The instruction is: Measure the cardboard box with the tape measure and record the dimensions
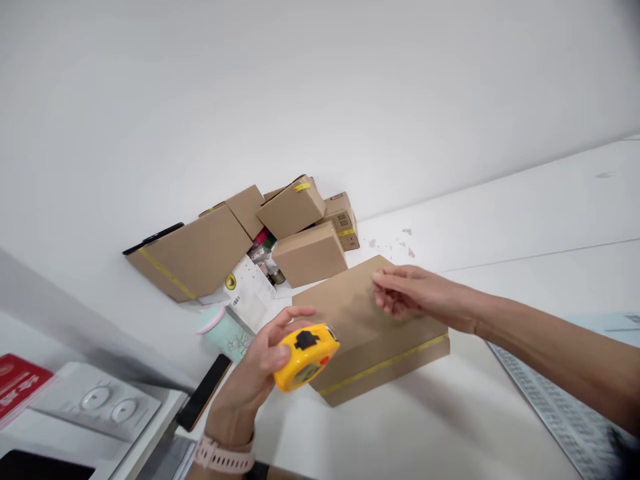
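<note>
My left hand point(255, 373), with a pale watch strap on its wrist, grips a yellow tape measure point(306, 357) with a black button on top. No drawn-out blade can be made out. A closed cardboard box point(345, 310) lies on the white table just beyond the tape measure, with yellow tape along its near side. Over the box's top, my right hand point(403, 290) has thumb and fingers pinched together. What the pinch holds, if anything, is too small to see, and I cannot tell whether those fingers touch the cardboard.
Several cardboard boxes point(310, 253) are stacked by the wall, beside a large flat carton point(195, 257). A mint-green cup point(229, 335) and a white packet point(250, 290) stand at the left. On the right lies a printed sheet point(550, 407). A white shelf unit point(150, 433) borders the lower left.
</note>
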A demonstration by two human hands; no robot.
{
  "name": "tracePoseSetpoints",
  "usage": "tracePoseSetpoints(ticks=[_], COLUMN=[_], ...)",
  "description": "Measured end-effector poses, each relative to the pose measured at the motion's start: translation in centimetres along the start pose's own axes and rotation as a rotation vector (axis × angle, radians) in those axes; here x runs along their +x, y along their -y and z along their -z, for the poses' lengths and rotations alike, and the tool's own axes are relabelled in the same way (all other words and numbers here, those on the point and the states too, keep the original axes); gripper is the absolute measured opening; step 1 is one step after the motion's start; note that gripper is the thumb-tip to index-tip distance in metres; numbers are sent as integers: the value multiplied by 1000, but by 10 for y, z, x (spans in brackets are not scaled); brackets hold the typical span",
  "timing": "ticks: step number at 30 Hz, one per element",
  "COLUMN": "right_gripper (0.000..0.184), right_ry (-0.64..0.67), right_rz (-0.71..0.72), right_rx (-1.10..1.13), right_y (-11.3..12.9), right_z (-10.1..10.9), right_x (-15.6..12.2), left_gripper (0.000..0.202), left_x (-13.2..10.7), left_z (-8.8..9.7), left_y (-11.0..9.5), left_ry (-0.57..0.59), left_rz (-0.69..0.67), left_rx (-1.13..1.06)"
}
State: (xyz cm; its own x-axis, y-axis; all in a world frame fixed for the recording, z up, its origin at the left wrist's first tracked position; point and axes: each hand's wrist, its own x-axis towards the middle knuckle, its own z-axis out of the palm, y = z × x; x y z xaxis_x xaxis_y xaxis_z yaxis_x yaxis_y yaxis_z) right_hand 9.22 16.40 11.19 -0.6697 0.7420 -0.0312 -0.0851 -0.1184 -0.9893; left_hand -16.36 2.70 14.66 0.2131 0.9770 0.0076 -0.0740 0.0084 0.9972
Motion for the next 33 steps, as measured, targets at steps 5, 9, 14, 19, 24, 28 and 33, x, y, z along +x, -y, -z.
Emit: tracePoseSetpoints(ticks=[5,9,14,19,24,28,33], right_gripper=[68,69,53,49,54,59,60], right_ry=[267,212,93,-106,-256,-217,-263], right_rz=[-131,-150,-133,16,-4,-35,-116], right_rx=[-75,-161,-89,21,-42,-152,-382], right_y=[0,6,16,17,-17,-43,-43], right_z=[-32,-34,-26,36,98,95,77], right_x=[-5,-21,-20,9,29,33,34], left_gripper=[82,87,83,76,55,49,54], left_x=[16,24,31,24,-1,-18,-28], left_z=[-13,-13,-14,18,85,127,145], left_y=[7,10,8,0,6,18,23], left_ry=[123,100,119,-93,-355,-446,-456], left_rz=[37,58,74,134,221,271,290], left_rx=[54,101,35,77,144,137,131])
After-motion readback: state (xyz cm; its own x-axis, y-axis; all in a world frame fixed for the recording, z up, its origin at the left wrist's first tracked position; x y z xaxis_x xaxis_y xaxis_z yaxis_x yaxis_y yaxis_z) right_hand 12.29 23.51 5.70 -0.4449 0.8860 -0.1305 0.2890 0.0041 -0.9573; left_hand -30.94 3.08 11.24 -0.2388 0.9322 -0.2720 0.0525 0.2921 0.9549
